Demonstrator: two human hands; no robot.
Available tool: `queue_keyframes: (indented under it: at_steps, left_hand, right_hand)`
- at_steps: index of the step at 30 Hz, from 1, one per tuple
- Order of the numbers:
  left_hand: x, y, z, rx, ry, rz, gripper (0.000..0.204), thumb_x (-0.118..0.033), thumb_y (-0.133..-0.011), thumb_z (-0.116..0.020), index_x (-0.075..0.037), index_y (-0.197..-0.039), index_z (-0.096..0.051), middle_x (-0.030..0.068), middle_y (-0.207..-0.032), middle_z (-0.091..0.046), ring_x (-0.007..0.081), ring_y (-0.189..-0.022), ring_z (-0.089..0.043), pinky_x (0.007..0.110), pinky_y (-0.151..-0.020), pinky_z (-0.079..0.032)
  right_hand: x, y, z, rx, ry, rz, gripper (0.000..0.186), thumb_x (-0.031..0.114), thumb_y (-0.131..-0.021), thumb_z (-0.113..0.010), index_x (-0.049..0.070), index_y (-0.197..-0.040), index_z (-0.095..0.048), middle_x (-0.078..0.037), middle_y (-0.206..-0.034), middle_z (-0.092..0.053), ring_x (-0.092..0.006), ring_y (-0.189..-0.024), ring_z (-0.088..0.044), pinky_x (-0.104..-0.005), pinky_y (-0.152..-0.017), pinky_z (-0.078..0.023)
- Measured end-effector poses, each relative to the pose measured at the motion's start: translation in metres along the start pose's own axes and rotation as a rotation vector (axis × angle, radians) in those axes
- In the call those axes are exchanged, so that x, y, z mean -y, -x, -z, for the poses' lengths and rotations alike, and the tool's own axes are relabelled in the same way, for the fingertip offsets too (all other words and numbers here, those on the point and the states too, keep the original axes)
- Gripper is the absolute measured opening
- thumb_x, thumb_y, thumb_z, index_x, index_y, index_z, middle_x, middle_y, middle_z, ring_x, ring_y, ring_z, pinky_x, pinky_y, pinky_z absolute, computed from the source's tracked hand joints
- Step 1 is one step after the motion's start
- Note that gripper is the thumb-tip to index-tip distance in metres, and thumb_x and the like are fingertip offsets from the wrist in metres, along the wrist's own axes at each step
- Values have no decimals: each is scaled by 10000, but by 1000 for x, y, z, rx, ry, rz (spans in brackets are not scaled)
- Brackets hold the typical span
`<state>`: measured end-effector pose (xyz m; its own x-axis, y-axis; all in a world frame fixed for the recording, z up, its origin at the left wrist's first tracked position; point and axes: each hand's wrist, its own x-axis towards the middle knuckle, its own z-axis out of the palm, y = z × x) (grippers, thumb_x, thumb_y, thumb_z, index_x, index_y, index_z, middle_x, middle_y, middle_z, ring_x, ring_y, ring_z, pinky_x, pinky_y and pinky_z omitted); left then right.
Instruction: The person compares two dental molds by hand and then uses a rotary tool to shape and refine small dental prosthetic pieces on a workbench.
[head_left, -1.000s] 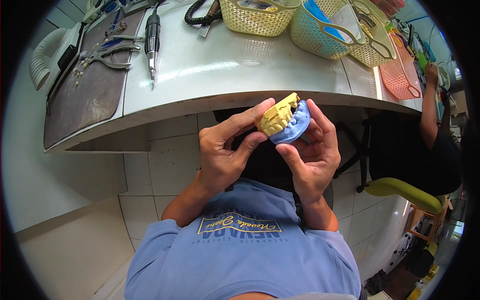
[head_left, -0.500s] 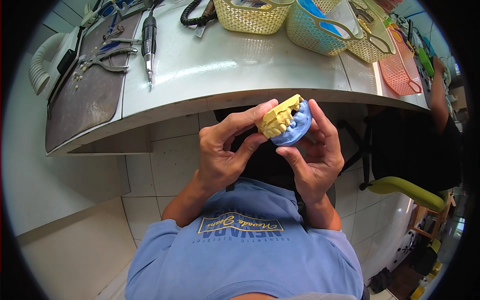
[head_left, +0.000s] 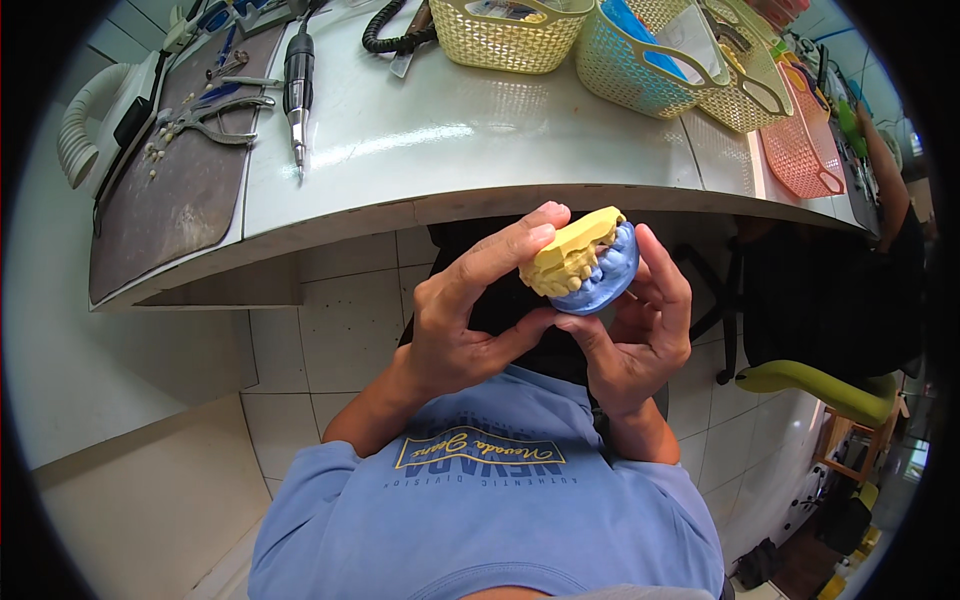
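Observation:
Two plaster dental models, one yellow [head_left: 566, 252] and one blue [head_left: 612, 276], are held together in front of my body, just off the bench's near edge. Their rows of teeth face each other and meet along a slanting line. My left hand [head_left: 462, 300] is closed on the yellow model, fingers at its upper left side, with the thumb reaching beneath toward the blue one. On the other side, my right hand [head_left: 645, 345] grips the blue model between thumb and fingers. Both thumbs come close together under the models; some right fingertips are hidden behind the blue one.
On the white bench [head_left: 400, 140] lie a handpiece [head_left: 298, 95] and pliers [head_left: 215, 120], the pliers on a dark mat [head_left: 185, 210]. Yellow mesh baskets [head_left: 510, 40] and a pink basket [head_left: 802, 150] line the back and right. Another person's arm [head_left: 885, 180] shows at far right, beside a green chair [head_left: 820, 385].
The two models have shifted slightly right and toward me, and have turned to show more of the yellow base. My left thumb has moved down and right, below the models.

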<state>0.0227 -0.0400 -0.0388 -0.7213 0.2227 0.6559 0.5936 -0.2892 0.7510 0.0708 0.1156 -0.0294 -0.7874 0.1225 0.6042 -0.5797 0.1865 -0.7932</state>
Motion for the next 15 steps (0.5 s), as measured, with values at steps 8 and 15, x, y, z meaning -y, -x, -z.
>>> queue_keyframes:
  at_steps: [8, 15]
  left_hand:
    - [12, 1, -6, -11, -125, -139, 599, 1, -759, -770, -15, -1279, -473, 278, -1274, -562, 391, -1218, -551, 451, -1005, -481]
    - [22, 6, -6, -56, -117, -179, 593, 62, -748, -755, -9, -1262, -470, 298, -1285, -545, 405, -1207, -554, 443, -1002, -486]
  right_hand:
    - [-2, 1, -4, -12, 45, 52, 698, 53, -733, -827, -72, -1302, -443, -214, -1254, -550, -253, -1062, -642, -356, -910, -567]
    - [-2, -1, -10, -27, 33, 86, 684, 48, -728, -831, -61, -1283, -446, -189, -1148, -591, -237, -1019, -654, -342, -890, -571]
